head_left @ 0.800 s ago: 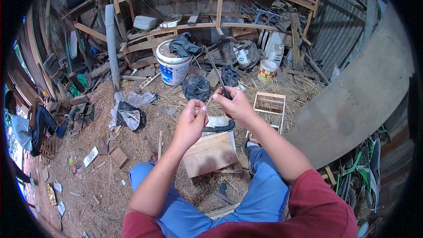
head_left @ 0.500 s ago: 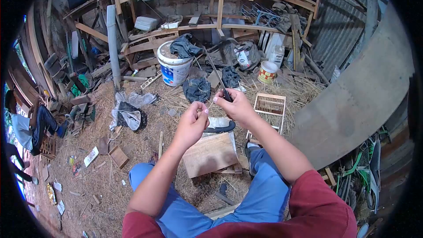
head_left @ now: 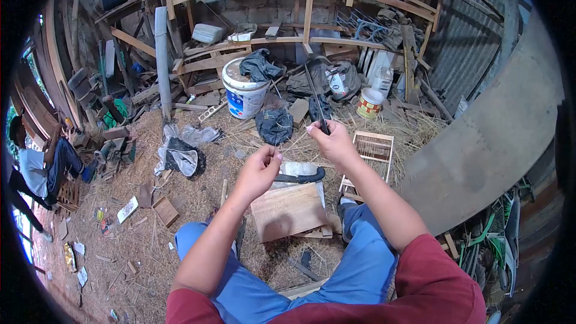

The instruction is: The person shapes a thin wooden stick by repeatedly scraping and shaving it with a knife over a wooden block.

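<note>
My right hand (head_left: 335, 144) grips the dark handle of a long, thin-bladed knife (head_left: 315, 95), its blade pointing up and away from me. Lower and to the left, my left hand (head_left: 259, 173) is closed in a pinch; whatever lies between its fingertips is too small to make out. Below both hands, a wooden board (head_left: 288, 211) sits between my knees. Just beyond it lies a dark curved piece (head_left: 303, 177) on something pale. A small slatted wooden frame (head_left: 373, 155) stands on the straw to the right of my right hand.
A white bucket (head_left: 245, 97) topped with black plastic and a small yellow-and-red tub (head_left: 369, 103) stand ahead. A large curved sheet (head_left: 480, 138) leans on the right. Another person (head_left: 37, 165) sits at far left. Wood scraps litter the straw-covered ground.
My hands have moved farther apart, the right one going right with the knife, whose blade stands more upright. The view has shifted slightly left.
</note>
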Demonstrator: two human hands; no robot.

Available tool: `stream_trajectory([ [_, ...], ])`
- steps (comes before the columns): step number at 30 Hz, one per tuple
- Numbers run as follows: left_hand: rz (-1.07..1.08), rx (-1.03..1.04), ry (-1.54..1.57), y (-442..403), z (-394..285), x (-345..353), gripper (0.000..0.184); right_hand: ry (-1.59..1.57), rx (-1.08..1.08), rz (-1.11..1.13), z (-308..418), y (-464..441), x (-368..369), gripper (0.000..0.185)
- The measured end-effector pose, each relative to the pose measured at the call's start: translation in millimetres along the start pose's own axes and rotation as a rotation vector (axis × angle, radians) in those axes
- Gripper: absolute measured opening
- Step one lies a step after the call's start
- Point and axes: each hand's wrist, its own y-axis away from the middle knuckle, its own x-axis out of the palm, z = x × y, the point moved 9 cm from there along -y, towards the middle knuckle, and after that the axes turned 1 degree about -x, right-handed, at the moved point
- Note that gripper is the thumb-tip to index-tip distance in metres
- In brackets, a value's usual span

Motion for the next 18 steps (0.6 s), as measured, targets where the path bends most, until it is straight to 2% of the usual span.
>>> stream_trajectory([
  [6,-0.002,-0.038,-0.066,7.9,14.8,-13.2,0.014,0.03,0.127,0.003,-15.6,4.5,-1.4,0.02],
  [11,-0.006,-0.064,-0.084,19.8,14.6,-22.0,0.015,0.037,0.093,0.009,-28.6,3.1,0.8,0.017],
  [18,0.008,-0.023,-0.187,36.3,30.3,-33.0,0.016,0.014,0.244,0.069,-55.1,16.0,4.8,0.021],
])
